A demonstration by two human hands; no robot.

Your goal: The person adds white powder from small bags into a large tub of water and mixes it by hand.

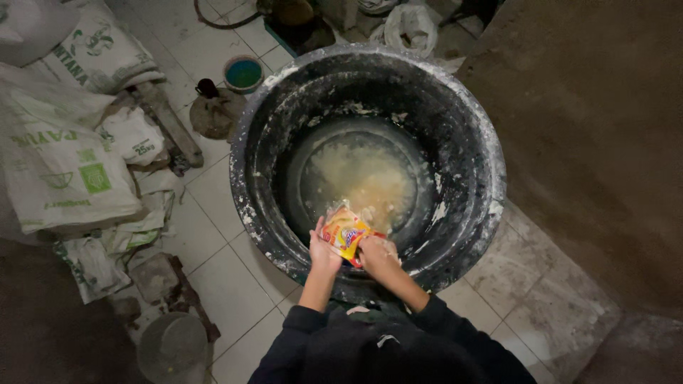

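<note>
Sleeves: dark, at the bottom of my view; both forearms reach forward over the near rim of the tub.
Left hand [324,250]: I see it closed on the left edge of the packet, fingers curled round it; the grip looks firm, as if to steady it.
Right hand [378,254]: closed on the packet's right lower side, knuckles up; the two hands nearly touch, pulling against each other as one would to tear or squeeze.
Packet [345,231]: a small yellow and red sachet, held between both hands just inside the near rim, tilted so its top points toward the middle of the tub; I judge it sits there so anything falling lands inside.
Tub [491,178]: big, round, black, its wall smeared with white; a pale wet mass lies at the bottom, straight beyond the packet.
Floor [228,284]: pale tiles, dusty; a grey bucket [173,348] at lower left.
Sacks [64,163]: white, piled at left, well apart from the tub.
Small bowl [243,73]: blue inside, on the floor beyond the tub's left rim.
</note>
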